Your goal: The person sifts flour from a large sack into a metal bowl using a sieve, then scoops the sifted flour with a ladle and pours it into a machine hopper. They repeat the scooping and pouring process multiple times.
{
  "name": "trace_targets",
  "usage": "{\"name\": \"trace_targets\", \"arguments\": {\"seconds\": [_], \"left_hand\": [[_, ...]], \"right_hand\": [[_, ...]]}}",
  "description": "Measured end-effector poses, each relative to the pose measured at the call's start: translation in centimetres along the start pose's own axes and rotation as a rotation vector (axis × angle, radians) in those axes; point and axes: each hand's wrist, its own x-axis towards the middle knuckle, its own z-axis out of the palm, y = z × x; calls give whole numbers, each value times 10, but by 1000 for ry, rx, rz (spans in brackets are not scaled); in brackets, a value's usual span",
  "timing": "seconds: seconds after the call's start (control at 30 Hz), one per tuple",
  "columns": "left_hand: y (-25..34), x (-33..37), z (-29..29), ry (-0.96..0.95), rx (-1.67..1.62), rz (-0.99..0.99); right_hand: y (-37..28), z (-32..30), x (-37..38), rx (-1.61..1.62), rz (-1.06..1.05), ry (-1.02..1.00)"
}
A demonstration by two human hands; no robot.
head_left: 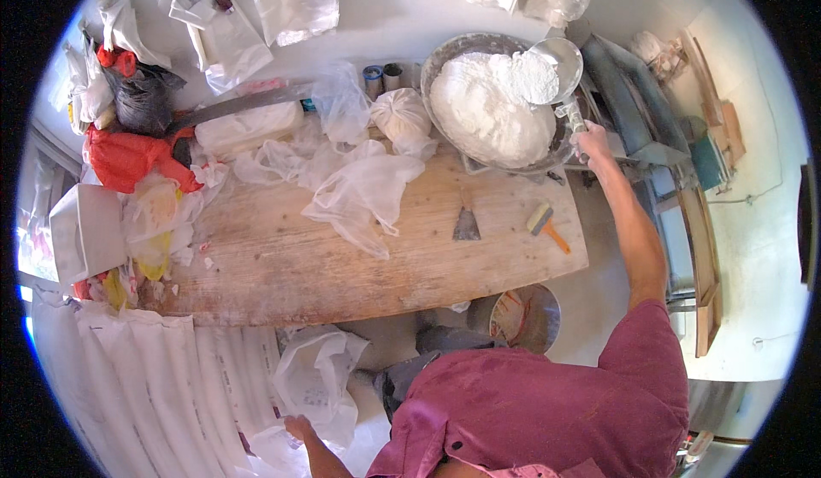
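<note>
My right hand point(592, 144) grips the handle of a round metal scoop point(570, 61), held over the right rim of a large bowl. White powder point(532, 78) lies in the scoop. The wide bowl point(446, 49) holds a big heap of the same white powder. Low on the left, my left hand point(299, 428) is closed on a translucent plastic bag point(318, 374), beside a row of stacked white sacks point(145, 384). Its fingertips are partly hidden. On the wooden table point(265, 260) lie a putty knife point(466, 224) and a brush point(547, 226) with an orange handle.
Crumpled plastic bags point(363, 189) cover the table's back part, near a tied white bag point(400, 115) and two cans point(382, 79). Red bags point(137, 160) and a white box point(85, 232) stand at left. A bucket point(547, 317) sits below the front edge; metal frames point(641, 102) stand at right.
</note>
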Motion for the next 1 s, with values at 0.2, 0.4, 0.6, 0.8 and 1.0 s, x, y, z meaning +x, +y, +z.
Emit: {"name": "trace_targets", "arguments": {"seconds": [0.2,0.4,0.6,0.8,1.0], "left_hand": [[-2,-6,-12,12,-180,-150],[0,3,-13,102,258,64],[47,-12,-46,-6,-181,-214],[8,-12,1,93,-244,-122],[14,-24,-4,156,-160,-99]], "right_hand": [[20,-16,6,168,158,-45],[36,-31,21,354,181,-141],[0,-35,-14,263,220,-67],[-8,-33,-19,240,143,-86],[-7,-23,-24,142,84,-30]]}}
